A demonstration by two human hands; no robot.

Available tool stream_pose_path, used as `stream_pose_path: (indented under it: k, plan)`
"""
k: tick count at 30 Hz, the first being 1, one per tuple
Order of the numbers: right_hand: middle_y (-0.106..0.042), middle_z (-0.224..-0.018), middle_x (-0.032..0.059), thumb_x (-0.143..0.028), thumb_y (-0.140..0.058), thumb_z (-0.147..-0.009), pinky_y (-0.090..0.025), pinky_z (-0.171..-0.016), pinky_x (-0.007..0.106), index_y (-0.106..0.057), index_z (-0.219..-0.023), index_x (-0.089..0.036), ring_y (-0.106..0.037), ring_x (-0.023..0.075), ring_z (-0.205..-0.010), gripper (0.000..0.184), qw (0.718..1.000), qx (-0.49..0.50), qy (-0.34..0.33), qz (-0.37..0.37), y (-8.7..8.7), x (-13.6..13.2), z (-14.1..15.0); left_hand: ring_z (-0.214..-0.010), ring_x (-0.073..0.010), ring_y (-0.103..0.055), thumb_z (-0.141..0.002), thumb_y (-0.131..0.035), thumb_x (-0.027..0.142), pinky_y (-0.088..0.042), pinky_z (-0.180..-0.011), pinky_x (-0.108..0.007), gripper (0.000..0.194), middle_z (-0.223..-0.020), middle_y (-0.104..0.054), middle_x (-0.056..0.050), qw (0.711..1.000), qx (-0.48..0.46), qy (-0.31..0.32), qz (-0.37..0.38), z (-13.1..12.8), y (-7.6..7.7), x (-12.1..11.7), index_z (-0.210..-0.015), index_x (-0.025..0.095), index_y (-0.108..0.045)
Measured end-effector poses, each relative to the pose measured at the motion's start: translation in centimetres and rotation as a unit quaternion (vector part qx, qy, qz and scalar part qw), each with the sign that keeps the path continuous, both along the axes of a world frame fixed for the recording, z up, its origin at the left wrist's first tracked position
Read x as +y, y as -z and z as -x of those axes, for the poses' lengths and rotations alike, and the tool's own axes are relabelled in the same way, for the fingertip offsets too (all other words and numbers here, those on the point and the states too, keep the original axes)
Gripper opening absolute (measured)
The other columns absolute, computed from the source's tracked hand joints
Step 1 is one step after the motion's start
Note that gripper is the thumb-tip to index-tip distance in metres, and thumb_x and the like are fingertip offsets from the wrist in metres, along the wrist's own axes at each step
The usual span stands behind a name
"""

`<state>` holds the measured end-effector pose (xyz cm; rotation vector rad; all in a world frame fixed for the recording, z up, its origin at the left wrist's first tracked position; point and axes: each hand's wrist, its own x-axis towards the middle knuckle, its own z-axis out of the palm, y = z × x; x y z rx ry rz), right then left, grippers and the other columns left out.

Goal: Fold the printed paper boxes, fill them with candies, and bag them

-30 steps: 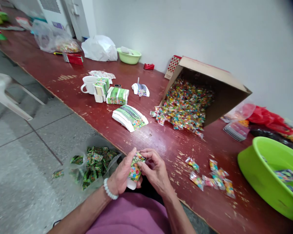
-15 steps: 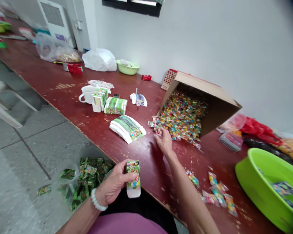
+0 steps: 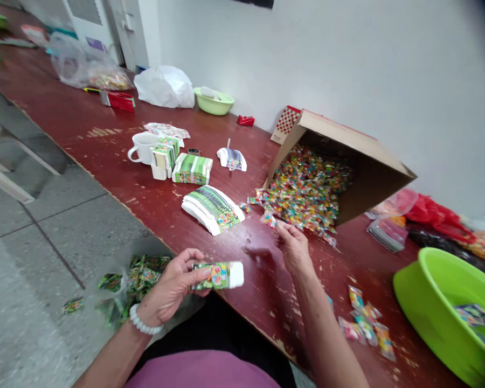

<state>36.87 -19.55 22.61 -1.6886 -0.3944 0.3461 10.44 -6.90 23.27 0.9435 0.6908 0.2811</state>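
My left hand (image 3: 178,283), with a beaded bracelet at the wrist, is wrapped round a small green printed carton (image 3: 218,275) lying on its side, its white end pointing right. Over the table, my right hand (image 3: 294,248) pinches a clear-wrapped candy packet (image 3: 268,219) at the fingertips. Just beyond that hand, a cardboard box (image 3: 372,183) is tipped on its side, and many wrapped candies (image 3: 307,186) spill from its mouth. A fanned stack of flat cartons (image 3: 212,209) lies left of the right hand. Several larger candy packets (image 3: 364,318) rest beside my right forearm.
Bundled cartons (image 3: 192,169) stand by a white mug (image 3: 142,148). At the right edge is a green basin (image 3: 420,307) with printed packets inside. Below the table's left edge, a clear bag (image 3: 117,302) holds green packets. A white stool (image 3: 4,161) stands on the floor.
The carton in my left hand has turned from upright to sideways, white end now right. My right hand has drawn back rightward from the candy pile with a packet at its fingertips.
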Motion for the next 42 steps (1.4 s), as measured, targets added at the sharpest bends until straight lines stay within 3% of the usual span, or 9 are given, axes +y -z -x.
stream_pose_path:
  k: [8, 13, 18, 21, 25, 28, 32, 37, 42]
  plan:
    - [-0.068, -0.071, 0.0013, -0.041, -0.081, -0.072, -0.043, -0.059, 0.024, -0.075, -0.083, -0.018, -0.054, 0.0121, -0.06, 0.026, 0.983, 0.111, -0.139, -0.047, -2.8, -5.3, 7.9, -0.095, -0.021, -0.067, -0.069, -0.082, 0.013, -0.054, -0.076, -0.028, 0.059, -0.119, -0.067, -0.013, 0.994, -0.067, 0.073, 0.042, -0.4, -0.5, -1.9, -0.124, 0.016, -0.061]
    - [-0.074, -0.08, 0.0021, -0.035, -0.074, -0.08, -0.048, -0.071, 0.029, -0.076, -0.084, -0.019, -0.064, 0.0169, -0.072, 0.016, 0.968, 0.028, -0.249, 0.014, -4.1, -6.1, 9.1, -0.088, -0.0183, -0.067, -0.07, -0.081, 0.017, -0.051, -0.076, -0.026, 0.05, -0.107, -0.071, -0.01, 0.975, -0.07, 0.211, 0.009, -0.1, -0.9, -3.8, -0.117, 0.013, -0.066]
    - [-0.075, -0.079, 0.0018, -0.023, -0.064, -0.087, -0.047, -0.064, 0.027, -0.077, -0.091, -0.022, -0.066, 0.0176, -0.07, 0.014, 0.932, -0.127, -0.326, 0.095, -5.5, -6.6, 9.5, -0.07, -0.0161, -0.069, -0.082, -0.071, 0.029, -0.051, -0.062, -0.026, 0.04, -0.099, -0.065, -0.004, 0.955, -0.103, 0.278, 0.011, -0.1, -0.7, -5.5, -0.118, 0.021, -0.055]
    - [-0.074, -0.079, 0.0027, -0.017, -0.061, -0.088, -0.046, -0.063, 0.027, -0.077, -0.091, -0.022, -0.066, 0.0177, -0.069, 0.018, 0.917, -0.218, -0.315, 0.114, -6.3, -6.9, 10.0, -0.071, -0.0138, -0.067, -0.086, -0.066, 0.029, -0.051, -0.064, -0.024, 0.034, -0.104, -0.064, -0.005, 0.956, -0.117, 0.27, -0.014, -0.2, -1.2, -6.3, -0.116, 0.022, -0.052]
    - [-0.073, -0.075, 0.0012, -0.014, -0.059, -0.088, -0.044, -0.061, 0.026, -0.076, -0.086, -0.024, -0.065, 0.0166, -0.065, 0.019, 0.897, -0.251, -0.348, 0.107, -6.4, -6.6, 11.2, -0.07, -0.0102, -0.057, -0.084, -0.068, 0.025, -0.049, -0.062, -0.02, 0.026, -0.089, -0.059, 0.0, 0.962, -0.095, 0.244, -0.077, -0.3, -2.3, -7.1, -0.107, 0.021, -0.055]
    - [-0.072, -0.076, 0.0005, -0.02, -0.062, -0.088, -0.044, -0.061, 0.027, -0.072, -0.091, -0.023, -0.064, 0.0164, -0.065, 0.011, 0.931, -0.192, -0.302, 0.072, -5.8, -6.4, 11.7, -0.063, -0.0097, -0.057, -0.083, -0.068, 0.025, -0.048, -0.058, -0.02, 0.026, -0.083, -0.057, 0.002, 0.969, -0.088, 0.215, -0.088, -0.4, -2.6, -7.3, -0.106, 0.022, -0.055]
    - [-0.065, -0.076, 0.0002, -0.033, -0.062, -0.09, -0.043, -0.062, 0.027, -0.068, -0.093, -0.022, -0.057, 0.0152, -0.067, 0.013, 0.981, -0.122, -0.152, -0.005, -4.4, -6.7, 11.9, -0.055, -0.0132, -0.062, -0.089, -0.059, 0.047, -0.049, -0.051, -0.023, 0.034, -0.083, -0.066, -0.003, 0.988, -0.078, 0.132, 0.011, -0.6, -1.9, -7.1, -0.109, 0.02, -0.058]
    - [-0.063, -0.082, 0.0021, -0.034, -0.07, -0.085, -0.044, -0.066, 0.028, -0.073, -0.09, -0.021, -0.056, 0.0157, -0.071, 0.015, 0.98, -0.081, -0.179, -0.033, -2.5, -6.5, 13.7, -0.046, -0.0159, -0.061, -0.087, -0.059, 0.056, -0.05, -0.044, -0.027, 0.043, -0.069, -0.067, -0.004, 0.991, -0.068, 0.053, 0.107, -1.0, -1.0, -7.0, -0.093, 0.013, -0.067]
    - [-0.064, -0.081, 0.0022, -0.035, -0.072, -0.084, -0.046, -0.069, 0.028, -0.075, -0.084, -0.021, -0.058, 0.0162, -0.074, 0.015, 0.981, -0.002, -0.181, -0.072, -1.6, -5.6, 15.1, -0.043, -0.0142, -0.059, -0.084, -0.066, 0.053, -0.048, -0.04, -0.025, 0.039, -0.064, -0.066, -0.001, 0.995, -0.081, 0.0, 0.065, -1.0, -0.9, -7.2, -0.095, 0.015, -0.069]
